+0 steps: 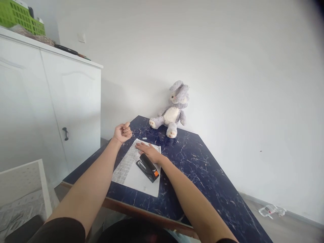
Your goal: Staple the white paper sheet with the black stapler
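Note:
My right hand (150,152) lies flat on a sheet of paper (138,177), fingers stretched out toward its far edge. Just below that hand, a black stapler (148,168) with an orange patch rests on the paper, lying diagonally. My left hand (123,133) is curled into a fist beside the far left part of the sheet; what it holds, if anything, is hidden. A printed brick-like grey pattern covers the paper's left side. A small pale strip, perhaps staples (144,138), lies on the table beyond the paper.
The dark blue marbled table (197,175) has its far edge along the wall. A plush rabbit (173,111) sits at the back. On the left stand a white cabinet (81,98) with a green basket (22,17) on top and a white-framed panel (22,189). Clear plastic packaging (272,211) lies on the floor.

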`<state>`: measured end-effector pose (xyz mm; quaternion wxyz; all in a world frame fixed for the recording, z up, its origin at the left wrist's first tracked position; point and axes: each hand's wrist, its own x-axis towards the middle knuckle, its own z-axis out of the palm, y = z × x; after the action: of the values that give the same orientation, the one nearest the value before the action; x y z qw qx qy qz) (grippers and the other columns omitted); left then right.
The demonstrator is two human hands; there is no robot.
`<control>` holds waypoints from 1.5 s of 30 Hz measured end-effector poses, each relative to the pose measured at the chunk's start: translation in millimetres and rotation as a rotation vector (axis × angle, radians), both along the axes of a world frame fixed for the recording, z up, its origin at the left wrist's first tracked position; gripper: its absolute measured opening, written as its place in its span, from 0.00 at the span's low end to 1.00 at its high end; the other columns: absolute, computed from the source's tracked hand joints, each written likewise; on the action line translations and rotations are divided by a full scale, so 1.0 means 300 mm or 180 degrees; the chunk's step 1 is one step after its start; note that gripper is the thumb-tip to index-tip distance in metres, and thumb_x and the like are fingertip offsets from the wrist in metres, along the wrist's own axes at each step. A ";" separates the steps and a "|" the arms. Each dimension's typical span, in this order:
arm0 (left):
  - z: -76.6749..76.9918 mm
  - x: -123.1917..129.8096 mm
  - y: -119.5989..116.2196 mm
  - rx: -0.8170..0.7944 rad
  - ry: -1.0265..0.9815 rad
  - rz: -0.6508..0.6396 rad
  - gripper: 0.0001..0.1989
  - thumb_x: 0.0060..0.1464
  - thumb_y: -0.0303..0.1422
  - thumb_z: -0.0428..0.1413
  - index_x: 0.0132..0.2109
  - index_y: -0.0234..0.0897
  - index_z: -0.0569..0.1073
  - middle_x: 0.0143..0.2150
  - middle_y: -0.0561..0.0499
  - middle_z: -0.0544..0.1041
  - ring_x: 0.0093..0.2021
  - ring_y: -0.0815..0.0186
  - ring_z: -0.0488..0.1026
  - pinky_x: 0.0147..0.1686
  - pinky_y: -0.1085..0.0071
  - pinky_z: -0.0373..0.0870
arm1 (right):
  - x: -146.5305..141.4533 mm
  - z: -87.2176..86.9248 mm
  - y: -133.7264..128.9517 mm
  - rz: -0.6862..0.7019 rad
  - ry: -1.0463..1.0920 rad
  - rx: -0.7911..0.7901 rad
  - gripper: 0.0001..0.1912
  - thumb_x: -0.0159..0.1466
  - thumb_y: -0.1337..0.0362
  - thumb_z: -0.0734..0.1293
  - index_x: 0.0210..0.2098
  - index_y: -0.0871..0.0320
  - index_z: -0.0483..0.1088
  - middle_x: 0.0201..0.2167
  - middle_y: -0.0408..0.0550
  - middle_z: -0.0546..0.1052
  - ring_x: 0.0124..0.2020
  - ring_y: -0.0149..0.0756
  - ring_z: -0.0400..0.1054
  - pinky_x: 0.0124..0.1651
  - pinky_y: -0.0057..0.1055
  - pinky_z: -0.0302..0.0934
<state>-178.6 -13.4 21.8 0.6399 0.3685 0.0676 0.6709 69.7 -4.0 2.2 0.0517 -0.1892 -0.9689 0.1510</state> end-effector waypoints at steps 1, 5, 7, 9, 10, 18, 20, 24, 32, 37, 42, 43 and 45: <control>-0.001 0.006 0.003 0.0031 0.0160 -0.0113 0.15 0.52 0.28 0.48 0.24 0.39 0.49 0.17 0.64 0.36 0.14 0.77 0.27 0.13 0.79 0.44 | 0.025 -0.002 -0.008 -0.0025 -0.0007 -0.0053 0.27 0.77 0.54 0.49 0.73 0.45 0.47 0.75 0.43 0.47 0.76 0.44 0.37 0.73 0.56 0.28; 0.001 0.045 0.014 0.0009 0.0770 -0.0454 0.15 0.52 0.27 0.50 0.23 0.39 0.51 0.16 0.64 0.39 0.13 0.77 0.31 0.14 0.79 0.52 | 0.149 -0.011 -0.016 -0.0051 0.0036 -0.0138 0.28 0.76 0.53 0.50 0.74 0.45 0.45 0.75 0.44 0.47 0.76 0.46 0.36 0.72 0.58 0.26; 0.003 0.074 0.018 -0.0044 0.1039 -0.0599 0.14 0.52 0.27 0.50 0.23 0.39 0.54 0.16 0.64 0.41 0.12 0.77 0.34 0.14 0.78 0.53 | 0.230 -0.011 -0.010 -0.0061 0.0061 -0.0156 0.28 0.76 0.52 0.50 0.74 0.44 0.47 0.75 0.44 0.47 0.76 0.45 0.37 0.73 0.56 0.26; 0.006 0.111 0.020 -0.0090 0.1352 -0.0754 0.13 0.52 0.26 0.51 0.24 0.38 0.56 0.16 0.63 0.44 0.12 0.78 0.36 0.15 0.78 0.54 | 0.315 -0.010 -0.002 -0.0105 0.0084 -0.0164 0.27 0.76 0.51 0.49 0.73 0.43 0.48 0.75 0.43 0.48 0.75 0.45 0.37 0.73 0.55 0.26; 0.007 0.133 0.020 -0.0121 0.1479 -0.0848 0.13 0.52 0.26 0.52 0.24 0.37 0.57 0.16 0.63 0.46 0.12 0.78 0.38 0.15 0.78 0.54 | 0.354 -0.010 0.002 -0.0128 0.0094 -0.0164 0.27 0.76 0.51 0.49 0.73 0.43 0.48 0.75 0.43 0.48 0.75 0.45 0.38 0.73 0.55 0.26; -0.035 0.380 0.038 0.0354 0.3115 0.0293 0.08 0.53 0.28 0.49 0.26 0.35 0.67 0.17 0.59 0.53 0.15 0.73 0.51 0.20 0.75 0.53 | 0.477 -0.019 0.040 -0.0717 0.0970 -0.0401 0.27 0.70 0.52 0.61 0.66 0.52 0.63 0.69 0.52 0.63 0.68 0.47 0.57 0.71 0.50 0.45; -0.049 0.431 0.039 0.0431 0.3270 0.0582 0.07 0.52 0.27 0.50 0.28 0.35 0.70 0.19 0.56 0.61 0.19 0.71 0.60 0.25 0.74 0.60 | 0.512 0.014 0.033 -0.1232 0.1384 -0.0511 0.23 0.69 0.50 0.62 0.56 0.57 0.70 0.57 0.55 0.74 0.58 0.47 0.67 0.62 0.46 0.59; -0.069 0.520 0.020 0.1180 0.4155 0.1284 0.10 0.56 0.29 0.52 0.39 0.36 0.78 0.40 0.47 0.78 0.42 0.60 0.73 0.50 0.63 0.68 | 0.635 0.115 -0.062 -0.1127 0.1145 -0.0968 0.23 0.72 0.46 0.57 0.42 0.59 0.71 0.33 0.47 0.74 0.35 0.37 0.69 0.41 0.35 0.65; -0.152 0.615 -0.006 0.2043 0.6152 0.1147 0.28 0.67 0.49 0.45 0.68 0.43 0.64 0.72 0.41 0.60 0.72 0.49 0.54 0.69 0.45 0.47 | 0.713 0.106 -0.192 -0.0205 0.0606 -0.0910 0.18 0.65 0.48 0.68 0.36 0.58 0.69 0.31 0.42 0.70 0.32 0.33 0.63 0.36 0.29 0.57; -0.107 0.580 -0.013 0.1689 0.6496 0.1340 0.27 0.68 0.49 0.45 0.67 0.44 0.66 0.73 0.41 0.58 0.72 0.45 0.52 0.67 0.35 0.43 | 0.878 0.106 -0.083 -0.0968 0.1207 -0.0870 0.16 0.68 0.54 0.61 0.34 0.61 0.70 0.29 0.43 0.70 0.31 0.34 0.62 0.34 0.29 0.55; -0.029 0.639 -0.072 0.2068 0.6085 0.1368 0.24 0.67 0.47 0.47 0.60 0.39 0.73 0.68 0.40 0.66 0.67 0.51 0.63 0.67 0.49 0.55 | 1.009 0.136 -0.058 -0.1303 0.1079 -0.0526 0.09 0.63 0.61 0.62 0.32 0.60 0.69 0.28 0.42 0.69 0.30 0.34 0.61 0.33 0.29 0.53; -0.025 0.665 -0.092 0.2212 0.5930 0.1090 0.24 0.67 0.49 0.47 0.61 0.41 0.72 0.68 0.42 0.65 0.67 0.53 0.63 0.67 0.53 0.57 | 1.011 0.141 -0.062 -0.1253 0.0968 -0.0503 0.08 0.62 0.62 0.62 0.30 0.59 0.68 0.26 0.42 0.68 0.29 0.33 0.61 0.32 0.29 0.53; -0.030 0.722 -0.135 0.2475 0.5839 0.0476 0.28 0.65 0.53 0.48 0.66 0.48 0.66 0.72 0.47 0.60 0.71 0.53 0.57 0.68 0.53 0.54 | 1.001 0.147 -0.070 -0.1142 0.0787 -0.0474 0.08 0.62 0.63 0.61 0.28 0.59 0.66 0.25 0.41 0.67 0.27 0.32 0.59 0.31 0.28 0.51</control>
<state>38.0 -53.8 12.7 0.1313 0.9226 0.3343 0.1409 370.1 -25.1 46.5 0.1819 -0.3419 -0.8922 0.2324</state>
